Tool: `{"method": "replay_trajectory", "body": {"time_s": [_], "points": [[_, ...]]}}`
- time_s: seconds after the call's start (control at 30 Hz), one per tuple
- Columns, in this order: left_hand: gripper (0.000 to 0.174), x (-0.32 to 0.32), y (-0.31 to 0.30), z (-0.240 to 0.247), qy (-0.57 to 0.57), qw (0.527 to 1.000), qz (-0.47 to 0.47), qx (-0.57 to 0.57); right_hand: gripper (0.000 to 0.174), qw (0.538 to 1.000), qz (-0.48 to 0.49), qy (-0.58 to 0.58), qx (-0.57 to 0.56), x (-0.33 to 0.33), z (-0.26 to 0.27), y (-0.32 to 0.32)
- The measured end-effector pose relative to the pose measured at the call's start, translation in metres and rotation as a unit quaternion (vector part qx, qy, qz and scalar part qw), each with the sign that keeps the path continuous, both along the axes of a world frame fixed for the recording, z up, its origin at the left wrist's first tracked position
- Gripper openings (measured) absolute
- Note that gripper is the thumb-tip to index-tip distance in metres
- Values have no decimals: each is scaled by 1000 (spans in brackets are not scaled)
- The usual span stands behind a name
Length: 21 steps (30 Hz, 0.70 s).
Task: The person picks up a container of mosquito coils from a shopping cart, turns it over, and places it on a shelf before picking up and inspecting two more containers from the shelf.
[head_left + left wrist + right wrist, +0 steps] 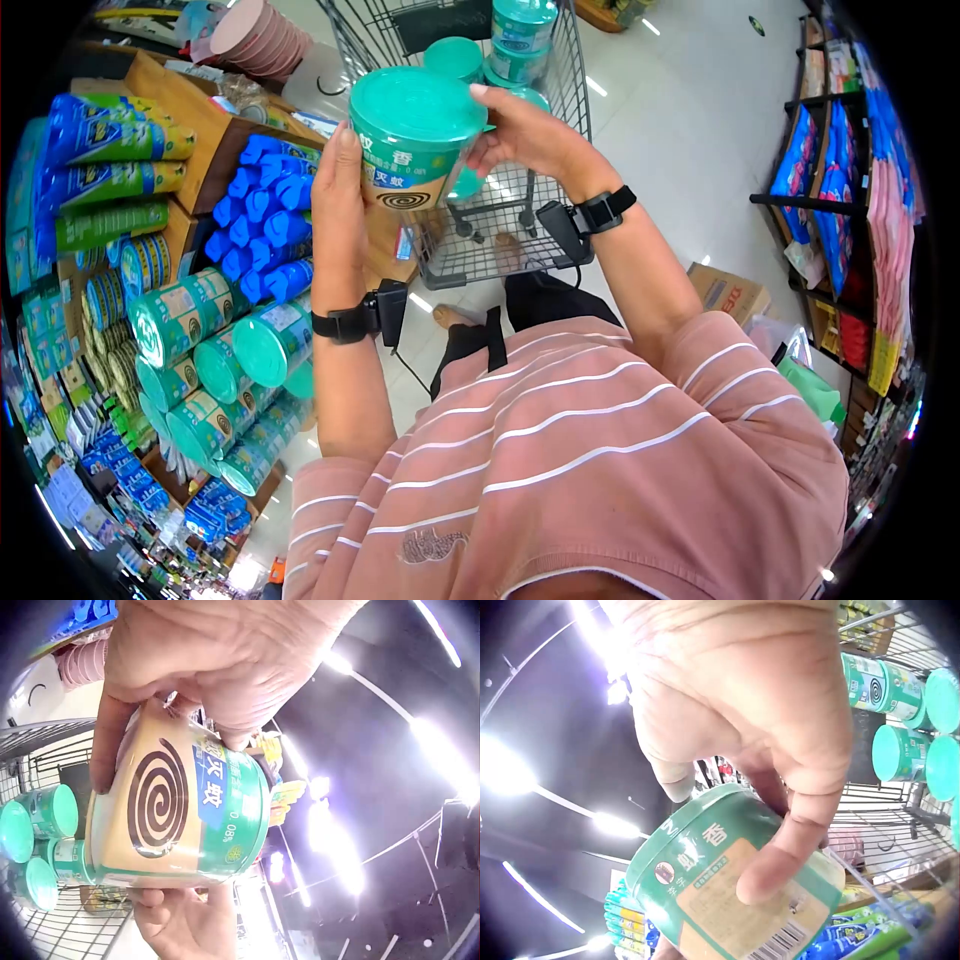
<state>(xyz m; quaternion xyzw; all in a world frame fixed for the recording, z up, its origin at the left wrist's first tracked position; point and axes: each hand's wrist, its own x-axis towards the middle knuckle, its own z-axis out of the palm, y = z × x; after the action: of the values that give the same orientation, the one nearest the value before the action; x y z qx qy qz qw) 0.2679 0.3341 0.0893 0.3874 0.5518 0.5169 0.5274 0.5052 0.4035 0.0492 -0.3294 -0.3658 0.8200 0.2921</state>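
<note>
A round green tub of mosquito coils (415, 130), with a spiral printed on its side, is held up over the near end of a wire shopping cart (458, 280). My left hand (338, 195) grips its left side, thumb near the lid. From the right, my right hand (535, 140) holds it, thumb at the lid's rim and fingers along the wall. In the right wrist view, the tub (727, 877) shows a label with a barcode under a finger. Behind it in the cart stand several similar green tubs (453, 57), some stacked.
To the left, a display bears more coil tubs (180, 315) lying on their sides, blue bottles (265, 215) and blue-green packs (120, 130). Pink stacked buckets (260, 40) stand behind. At right are a cardboard box (728, 292) on the floor and a black shelf rack (810, 205).
</note>
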Motion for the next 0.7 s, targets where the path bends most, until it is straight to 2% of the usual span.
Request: {"method": "replay_trajectory", "body": {"time_s": [0.1, 0.23, 0.47, 0.6, 0.63, 0.7], "points": [[51, -17, -24, 26, -36, 999, 4, -21, 57, 998, 4, 12, 53, -12, 26, -23], [52, -48, -55, 42, -116, 993, -9, 3, 53, 994, 11, 14, 103, -34, 55, -58], [50, -99, -112, 66, -146, 989, 3, 4, 56, 989, 20, -24, 146, -89, 80, -99], [63, -124, -143, 78, -124, 992, -1, 2, 60, 992, 1, -30, 126, -113, 82, -115], [72, -123, -153, 86, -112, 993, 5, 24, 61, 991, 6, -30, 132, -118, 83, -119], [74, -129, -169, 98, -128, 991, 19, 29, 64, 989, 17, -30, 143, -127, 87, -126]]}}
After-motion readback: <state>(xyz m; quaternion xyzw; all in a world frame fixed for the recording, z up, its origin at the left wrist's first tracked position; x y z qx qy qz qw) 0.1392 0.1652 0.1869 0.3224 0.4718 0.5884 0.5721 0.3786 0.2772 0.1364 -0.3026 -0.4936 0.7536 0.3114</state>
